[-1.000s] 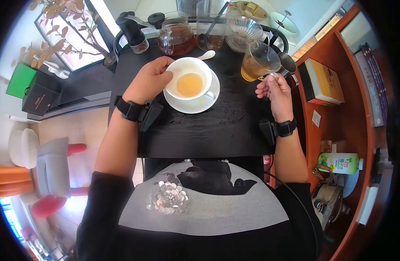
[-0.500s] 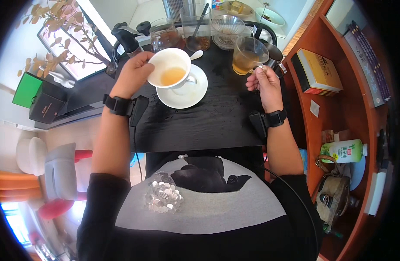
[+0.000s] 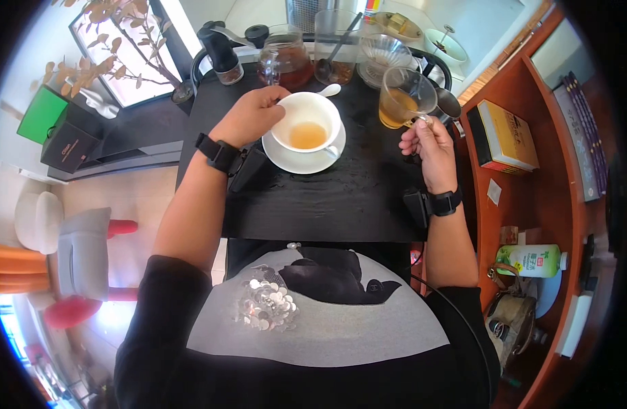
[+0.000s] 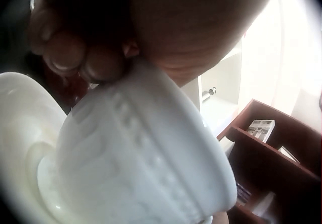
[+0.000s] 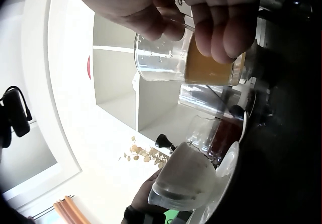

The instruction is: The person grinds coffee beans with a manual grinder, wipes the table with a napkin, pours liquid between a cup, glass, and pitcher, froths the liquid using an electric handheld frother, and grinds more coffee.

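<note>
My left hand [image 3: 253, 116] pinches the far-left rim of a white teacup [image 3: 289, 114], thumb at the lip and fingers outside. A shallow pool of pale amber liquid [image 3: 308, 135] lies in it. The cup stands over a white saucer [image 3: 296, 165], and its raised-pattern side [image 4: 136, 153] fills the left wrist view. To the right, my right hand [image 3: 433, 146] pinches the handle of a clear glass mug [image 3: 403, 82], part-filled with amber tea [image 5: 209, 68]. A white spoon [image 3: 330, 89] shows just behind the cup.
Behind the cup stand a glass teapot [image 3: 286, 65] of reddish tea, a clear pitcher [image 3: 344, 51] with a dark spoon, a ribbed glass dripper [image 3: 384, 58] and a black-topped grinder [image 3: 225, 61]. A metal cup [image 3: 448, 103] sits beside the mug. Wooden shelves [image 3: 484, 225] border the table's right.
The teacup moved left of the saucer half a second ago, and is now back over it in my left hand. My right hand keeps the mug at about the same place. The head view shifted.
</note>
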`<state>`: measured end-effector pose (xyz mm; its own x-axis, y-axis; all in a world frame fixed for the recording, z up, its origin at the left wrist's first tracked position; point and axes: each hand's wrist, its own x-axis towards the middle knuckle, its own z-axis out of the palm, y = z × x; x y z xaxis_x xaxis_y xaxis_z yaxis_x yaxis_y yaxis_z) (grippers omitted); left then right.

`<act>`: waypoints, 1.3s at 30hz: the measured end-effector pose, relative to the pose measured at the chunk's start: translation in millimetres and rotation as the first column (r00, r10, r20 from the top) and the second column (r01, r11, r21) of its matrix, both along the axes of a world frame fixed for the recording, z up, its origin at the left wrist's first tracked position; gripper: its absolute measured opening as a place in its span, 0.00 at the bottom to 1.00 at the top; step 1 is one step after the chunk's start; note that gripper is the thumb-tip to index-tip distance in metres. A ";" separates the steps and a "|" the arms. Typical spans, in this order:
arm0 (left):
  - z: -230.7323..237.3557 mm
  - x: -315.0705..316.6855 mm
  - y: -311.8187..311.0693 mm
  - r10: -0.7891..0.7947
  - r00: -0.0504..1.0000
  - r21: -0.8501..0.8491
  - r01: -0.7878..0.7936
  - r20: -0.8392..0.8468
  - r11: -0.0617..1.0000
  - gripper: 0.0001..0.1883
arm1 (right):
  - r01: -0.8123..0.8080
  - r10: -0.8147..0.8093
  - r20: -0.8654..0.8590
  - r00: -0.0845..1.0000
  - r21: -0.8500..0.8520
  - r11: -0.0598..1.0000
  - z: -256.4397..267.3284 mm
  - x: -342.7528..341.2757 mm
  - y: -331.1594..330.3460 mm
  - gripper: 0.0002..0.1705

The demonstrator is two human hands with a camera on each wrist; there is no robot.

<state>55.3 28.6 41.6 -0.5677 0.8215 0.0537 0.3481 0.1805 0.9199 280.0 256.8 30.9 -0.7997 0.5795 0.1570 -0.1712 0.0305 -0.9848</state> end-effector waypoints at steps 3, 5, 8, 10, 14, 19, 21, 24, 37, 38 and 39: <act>-4.0 -2.4 3.6 -0.039 0.999 0.016 0.040 -0.006 0.999 0.13 | -0.027 0.026 0.007 1.000 0.036 0.999 5.6 -2.4 -0.4 0.13; -5.9 -4.0 4.4 -0.044 0.999 0.026 0.044 0.003 0.999 0.13 | -0.038 0.038 0.016 0.999 0.041 0.998 12.4 -4.7 -4.4 0.14; -4.8 -3.9 6.4 -0.048 0.999 0.040 0.048 0.002 0.998 0.12 | -0.050 0.047 0.043 0.998 0.062 0.997 23.4 -6.1 -9.7 0.16; -4.6 -4.9 4.8 -0.071 0.997 0.054 0.070 0.021 0.996 0.12 | -0.066 0.063 0.043 0.997 0.066 0.996 28.8 -8.0 -13.0 0.17; 5.9 -13.1 -13.6 0.034 0.990 0.008 -0.035 0.137 0.999 0.14 | -0.070 0.062 0.056 0.997 0.154 0.986 37.5 -13.0 -16.2 0.17; -7.2 -27.4 -30.4 0.178 0.963 -0.123 -0.155 0.204 0.980 0.14 | -0.025 -0.002 0.091 0.996 0.296 0.955 45.6 -21.7 -21.0 0.16; -8.4 -28.2 -32.4 0.172 0.958 -0.177 -0.133 0.229 0.975 0.15 | 0.009 -0.046 0.092 0.995 0.367 0.930 49.2 -25.5 -24.3 0.14; -11.6 -25.9 -28.2 0.113 0.965 -0.248 -0.053 0.235 0.967 0.13 | -0.021 -0.036 0.127 0.991 0.419 0.908 54.3 -29.3 -28.8 0.13; -24.4 -24.0 -20.7 0.000 0.925 -0.078 0.032 0.380 0.996 0.13 | -0.068 -0.005 0.122 0.993 0.585 0.808 61.8 -38.4 -44.6 0.09; -24.8 -25.1 -20.8 0.006 0.931 -0.070 0.021 0.365 0.997 0.13 | -0.049 -0.031 0.123 0.992 0.599 0.799 63.4 -38.4 -46.8 0.08; -24.6 -26.2 -21.3 0.008 0.929 -0.069 0.018 0.370 0.997 0.13 | -0.031 -0.057 0.124 0.991 0.614 0.789 64.0 -38.3 -48.1 0.08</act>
<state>29.1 7.3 17.0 -0.5321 0.8184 -0.2170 -0.0131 0.2483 0.9686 241.7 208.7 94.9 -0.8312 0.4068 0.3790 -0.0398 0.6364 -0.7703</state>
